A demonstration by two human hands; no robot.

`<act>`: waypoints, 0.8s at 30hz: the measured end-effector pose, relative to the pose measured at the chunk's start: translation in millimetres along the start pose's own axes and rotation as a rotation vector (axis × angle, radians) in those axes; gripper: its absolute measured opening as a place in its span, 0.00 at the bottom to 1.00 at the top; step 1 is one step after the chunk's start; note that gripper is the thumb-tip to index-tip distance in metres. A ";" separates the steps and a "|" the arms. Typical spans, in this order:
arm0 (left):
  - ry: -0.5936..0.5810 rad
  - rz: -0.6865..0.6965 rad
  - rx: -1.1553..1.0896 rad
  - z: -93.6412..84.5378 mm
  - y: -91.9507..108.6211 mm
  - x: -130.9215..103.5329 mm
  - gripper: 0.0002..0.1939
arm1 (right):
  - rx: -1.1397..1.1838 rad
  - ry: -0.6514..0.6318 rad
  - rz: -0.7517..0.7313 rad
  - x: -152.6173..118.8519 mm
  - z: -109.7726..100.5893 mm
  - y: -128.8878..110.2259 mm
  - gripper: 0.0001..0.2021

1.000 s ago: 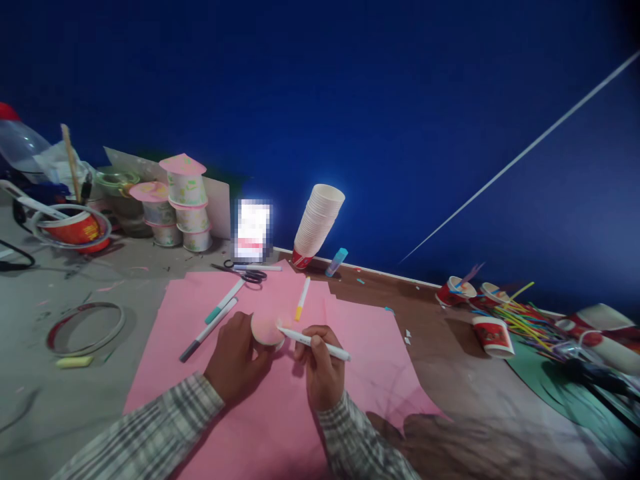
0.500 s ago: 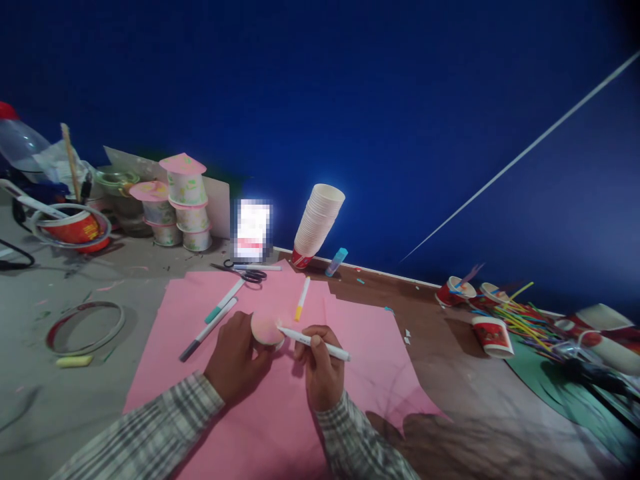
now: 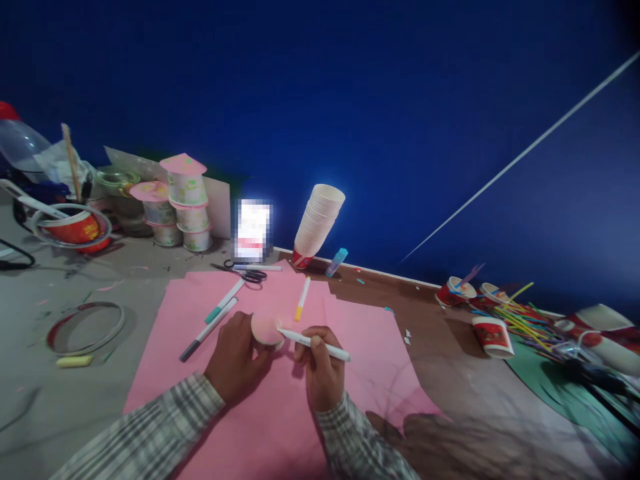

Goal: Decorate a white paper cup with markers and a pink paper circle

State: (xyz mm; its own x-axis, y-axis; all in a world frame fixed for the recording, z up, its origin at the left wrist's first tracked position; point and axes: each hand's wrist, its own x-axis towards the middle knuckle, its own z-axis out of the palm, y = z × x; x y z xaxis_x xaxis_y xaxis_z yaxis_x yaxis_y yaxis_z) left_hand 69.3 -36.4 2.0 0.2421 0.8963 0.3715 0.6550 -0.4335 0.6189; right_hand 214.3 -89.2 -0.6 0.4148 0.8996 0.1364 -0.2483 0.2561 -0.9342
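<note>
My left hand (image 3: 237, 357) holds a small round pink-topped piece (image 3: 267, 327) over the pink paper sheets (image 3: 270, 413). A white marker (image 3: 325, 346) is pinched in my right hand (image 3: 323, 370), its tip touching or very near the right edge of the round piece. Left of the piece lie a grey-capped marker (image 3: 209, 331) and a teal-capped marker (image 3: 225, 301). Above it is a yellow-capped marker (image 3: 303, 299), and black scissors (image 3: 243, 272) rest at the top edge of the paper.
At the back stand stacked decorated cups (image 3: 191, 203), a bright blurred screen (image 3: 253, 228), a tall cup stack (image 3: 319, 223) and a blue glue stick (image 3: 337, 262). A tape roll (image 3: 120, 325) lies left. Right are red cups (image 3: 493, 337) and colored straws (image 3: 535, 323).
</note>
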 end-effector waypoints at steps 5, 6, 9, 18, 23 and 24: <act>-0.015 0.001 -0.005 0.8 -1.7 -0.8 0.09 | 0.003 -0.005 -0.003 -0.3 0.9 0.7 0.11; -0.013 0.000 -0.007 0.8 -1.8 -0.9 0.09 | 0.000 -0.005 -0.003 -0.5 0.8 0.7 0.11; -0.009 0.005 -0.010 0.6 -1.7 -0.7 0.09 | -0.009 -0.003 -0.002 -0.9 0.2 0.3 0.11; -0.019 -0.005 0.004 -1.6 1.1 1.1 0.09 | 0.012 0.007 -0.028 0.9 1.9 -2.3 0.11; -0.015 -0.004 0.006 -0.9 1.0 -0.3 0.07 | -0.003 0.007 -0.026 1.5 5.0 -3.4 0.11; -0.014 -0.004 0.005 -0.7 1.0 -0.4 0.07 | -0.008 0.007 -0.028 1.5 5.6 -3.6 0.11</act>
State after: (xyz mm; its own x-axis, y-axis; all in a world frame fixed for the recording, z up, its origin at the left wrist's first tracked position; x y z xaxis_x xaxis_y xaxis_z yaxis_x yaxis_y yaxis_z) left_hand 69.3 -37.2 3.0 0.2496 0.8991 0.3595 0.6595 -0.4297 0.6168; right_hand 211.0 -86.8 4.8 0.4275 0.8897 0.1603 -0.2295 0.2783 -0.9326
